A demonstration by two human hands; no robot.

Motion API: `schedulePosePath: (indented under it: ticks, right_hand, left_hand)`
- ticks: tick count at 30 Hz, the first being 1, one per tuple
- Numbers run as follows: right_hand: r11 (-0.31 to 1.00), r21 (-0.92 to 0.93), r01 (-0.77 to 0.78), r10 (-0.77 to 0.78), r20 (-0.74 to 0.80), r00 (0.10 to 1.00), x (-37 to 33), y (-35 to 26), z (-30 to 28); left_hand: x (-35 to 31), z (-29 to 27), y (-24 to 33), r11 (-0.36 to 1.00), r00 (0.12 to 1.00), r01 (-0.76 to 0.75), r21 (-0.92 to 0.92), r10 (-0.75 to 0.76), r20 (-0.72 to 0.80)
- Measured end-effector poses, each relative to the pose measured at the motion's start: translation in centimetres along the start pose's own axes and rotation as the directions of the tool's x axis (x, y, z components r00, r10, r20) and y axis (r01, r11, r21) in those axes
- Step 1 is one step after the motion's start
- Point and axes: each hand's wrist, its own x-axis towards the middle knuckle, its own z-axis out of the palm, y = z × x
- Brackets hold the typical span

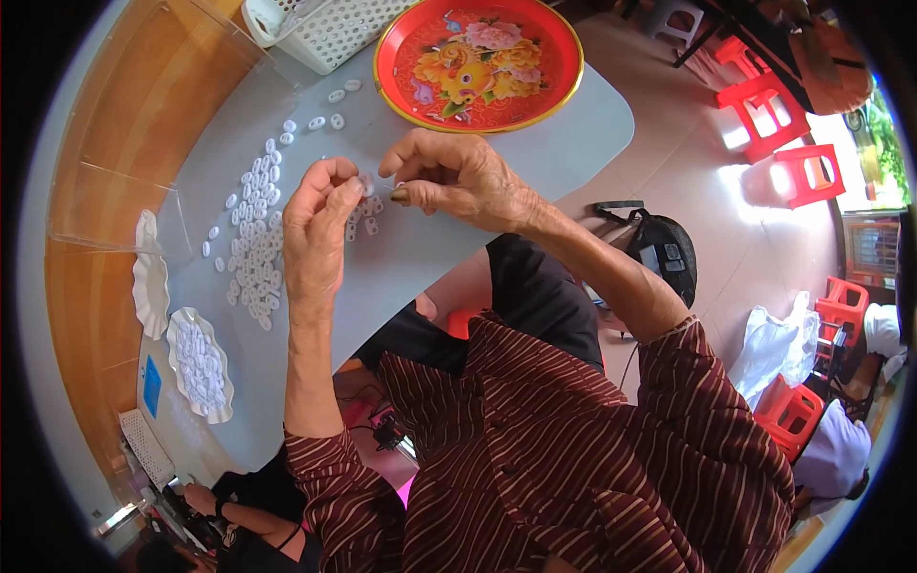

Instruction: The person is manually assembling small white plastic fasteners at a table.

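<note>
Above the grey table my left hand (pixel 320 224) pinches a small, clear whitish piece (pixel 367 183) between thumb and forefinger. My right hand (pixel 468 181) faces it a short way off, thumb and fingers brought together. A speck of white shows at its fingertips, too small to name. Beneath and left of the hands lies a loose spread of small white oval plastic pieces (pixel 256 239), each with hole-like marks. A few more of these ovals (pixel 371 226) lie under the gap between my hands, partly hidden by the fingers.
A red flowered tray (pixel 406 107) with a gold rim lies at the far side, beside a white basket (pixel 330 53). At left stands a white wavy-edged dish (pixel 223 406) holding white pieces. Another person's arm (pixel 253 519) is at lower left. Red stools (pixel 802 177) stand right.
</note>
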Motion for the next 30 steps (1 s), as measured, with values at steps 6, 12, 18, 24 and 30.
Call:
schedulePosePath:
  ticks: [6,12,18,24,30]
  right_hand:
    - [0.999,-0.05,0.016,-0.015,0.028,1.0,0.0,-0.1,0.0]
    - [0.997,-0.054,0.046,-0.045,0.029,0.999,0.0,-0.1,-0.1]
    - [0.996,-0.041,0.076,-0.076,-0.003,0.997,0.1,0.1,0.2]
    - [0.995,-0.07,0.07,-0.071,-0.013,0.997,0.0,-0.1,0.0]
    - [0.999,-0.022,0.024,-0.024,-0.021,0.999,0.1,-0.6,0.1]
  left_hand:
    - [0.0,0.2,0.3,0.997,1.0,0.007,0.076,-0.008,0.023]
    - [0.0,0.5,0.2,0.986,1.0,-0.025,0.163,0.025,0.001]
    - [-0.1,0.8,0.1,0.97,0.994,-0.092,0.225,0.104,-0.043]
    - [0.3,1.2,0.2,0.954,0.988,-0.128,0.272,0.146,-0.045]
    - [0.2,1.7,0.0,0.941,0.973,-0.186,0.281,0.217,-0.084]
